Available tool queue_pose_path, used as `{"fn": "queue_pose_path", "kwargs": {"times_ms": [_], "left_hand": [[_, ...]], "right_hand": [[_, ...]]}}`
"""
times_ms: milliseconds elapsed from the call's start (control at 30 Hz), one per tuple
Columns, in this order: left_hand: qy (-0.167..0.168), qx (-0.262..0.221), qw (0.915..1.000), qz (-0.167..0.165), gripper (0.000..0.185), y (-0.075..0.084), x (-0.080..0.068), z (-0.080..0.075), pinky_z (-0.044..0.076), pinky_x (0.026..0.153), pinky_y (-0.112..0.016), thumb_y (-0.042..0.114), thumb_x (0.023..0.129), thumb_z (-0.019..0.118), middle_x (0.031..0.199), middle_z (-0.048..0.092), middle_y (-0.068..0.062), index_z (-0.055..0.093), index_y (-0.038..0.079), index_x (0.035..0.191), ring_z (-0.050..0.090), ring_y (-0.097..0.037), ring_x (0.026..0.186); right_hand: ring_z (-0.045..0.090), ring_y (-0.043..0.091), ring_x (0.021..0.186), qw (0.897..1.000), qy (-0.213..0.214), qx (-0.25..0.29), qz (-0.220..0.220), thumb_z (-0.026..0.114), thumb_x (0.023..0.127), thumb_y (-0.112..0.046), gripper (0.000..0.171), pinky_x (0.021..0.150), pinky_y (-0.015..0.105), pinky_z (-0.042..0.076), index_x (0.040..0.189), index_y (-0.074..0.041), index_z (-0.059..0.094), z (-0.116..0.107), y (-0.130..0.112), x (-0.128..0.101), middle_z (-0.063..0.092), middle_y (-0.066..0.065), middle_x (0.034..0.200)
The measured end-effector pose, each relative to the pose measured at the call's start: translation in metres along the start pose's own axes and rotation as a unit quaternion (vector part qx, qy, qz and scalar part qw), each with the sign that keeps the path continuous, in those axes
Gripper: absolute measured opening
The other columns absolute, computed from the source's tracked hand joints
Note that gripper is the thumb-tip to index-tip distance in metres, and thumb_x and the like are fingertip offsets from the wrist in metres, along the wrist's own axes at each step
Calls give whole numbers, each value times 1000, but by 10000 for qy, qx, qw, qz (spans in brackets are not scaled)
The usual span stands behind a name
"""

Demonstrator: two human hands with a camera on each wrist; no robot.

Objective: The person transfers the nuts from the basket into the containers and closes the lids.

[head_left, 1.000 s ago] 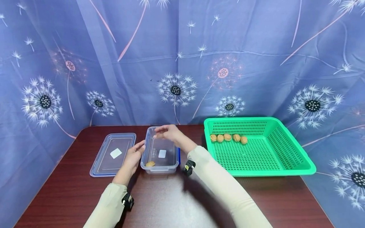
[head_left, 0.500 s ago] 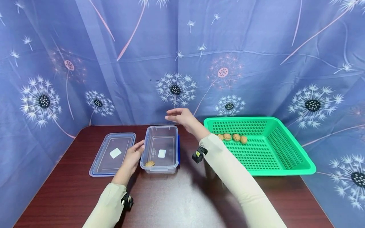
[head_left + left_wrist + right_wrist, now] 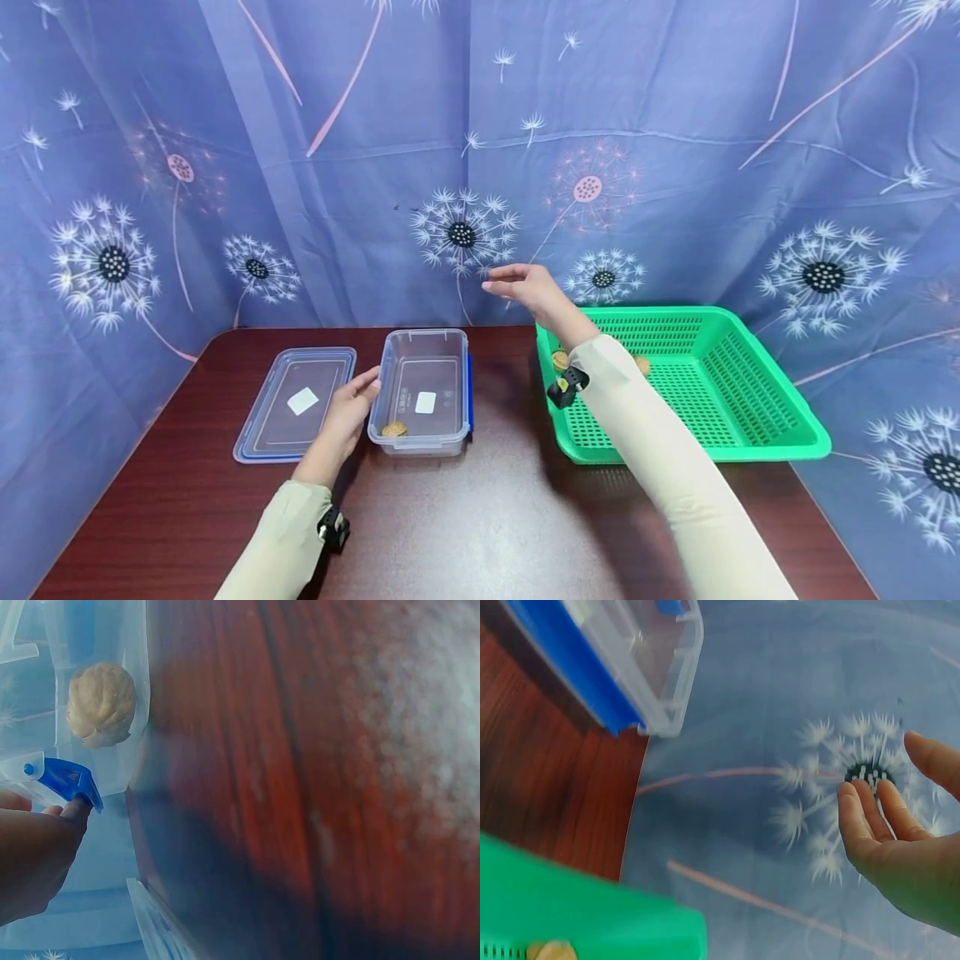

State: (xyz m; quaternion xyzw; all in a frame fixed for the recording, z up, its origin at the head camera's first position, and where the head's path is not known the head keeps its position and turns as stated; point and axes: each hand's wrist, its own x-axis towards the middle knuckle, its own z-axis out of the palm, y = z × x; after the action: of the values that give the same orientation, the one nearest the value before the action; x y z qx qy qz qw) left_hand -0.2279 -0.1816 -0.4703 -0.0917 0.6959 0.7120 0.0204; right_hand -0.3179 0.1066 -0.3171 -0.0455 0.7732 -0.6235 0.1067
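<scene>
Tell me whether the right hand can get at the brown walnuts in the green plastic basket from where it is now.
Probably yes. The right hand is open, empty and raised beside the green plastic basket, which has no lid, and nothing stands between it and the brown walnuts.

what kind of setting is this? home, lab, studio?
Likely a staged recording booth, not a home: a dandelion-print blue backdrop cloth wraps round a dark wooden table, which holds only a clear container, its lid and a green basket of walnuts.
</scene>
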Motion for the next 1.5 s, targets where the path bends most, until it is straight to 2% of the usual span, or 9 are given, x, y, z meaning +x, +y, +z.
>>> {"fn": "queue_pose_path", "kwargs": {"times_ms": [300,533,967,1067,1167,1233,1333,1400,1500], "left_hand": [[-17,38,10000,-62,43,-2,1,-2,29,113,-40,5,101,43,146,39,-25,39,-4,143,38,-31,133],[-27,60,10000,-19,43,-1,1,-1,30,113,-38,5,102,42,146,39,-24,39,-4,143,38,-29,132],[37,81,9999,-77,42,2,1,0,30,113,-39,5,102,43,145,41,-24,40,-4,142,39,-29,131],[17,85,9999,-73,42,3,2,-1,30,113,-38,5,102,42,145,41,-23,40,-3,143,39,-29,131],[33,81,9999,-76,42,3,2,-1,29,113,-39,5,102,42,145,40,-24,40,-4,143,38,-29,132],[45,90,9999,-88,42,3,1,-1,29,113,-39,5,102,42,145,41,-24,40,-4,142,38,-29,132],[51,84,9999,-89,42,2,1,-1,30,113,-39,5,102,42,145,41,-24,41,-4,142,39,-29,132],[50,79,9999,-89,42,1,1,-1,31,113,-39,5,102,42,145,41,-24,41,-3,142,39,-29,131],[48,74,9999,-86,42,0,1,0,32,112,-39,6,102,42,144,42,-24,41,-3,143,40,-30,130]], "right_hand": [[49,28,126,9997,142,111,150,67,91,-13,48,103,32,44,134,3,52,-41,11,-7,49,17,140],[46,27,129,9977,338,299,500,65,93,-18,53,102,27,44,139,0,47,-79,25,-13,43,14,146],[38,27,135,9974,230,412,541,60,96,-19,57,114,38,30,146,-2,38,-131,62,-22,35,17,151],[53,16,120,9966,222,505,618,59,97,-18,55,113,37,30,145,0,38,-141,72,-23,43,14,145],[55,15,117,9953,264,606,715,61,96,-18,57,113,37,31,144,2,37,-149,83,-23,54,6,130],[50,22,124,9943,268,687,774,61,96,-17,58,113,37,31,144,3,36,-155,91,-23,54,7,131],[37,29,136,9936,222,719,845,59,97,-16,58,112,37,32,145,4,33,-165,104,-24,44,15,145],[35,30,137,9937,132,693,866,57,98,-15,57,112,36,32,146,4,32,-172,113,-25,32,20,151],[33,32,137,9947,-19,587,843,54,99,-14,57,113,37,31,147,5,29,-181,123,-27,28,23,152]]}}
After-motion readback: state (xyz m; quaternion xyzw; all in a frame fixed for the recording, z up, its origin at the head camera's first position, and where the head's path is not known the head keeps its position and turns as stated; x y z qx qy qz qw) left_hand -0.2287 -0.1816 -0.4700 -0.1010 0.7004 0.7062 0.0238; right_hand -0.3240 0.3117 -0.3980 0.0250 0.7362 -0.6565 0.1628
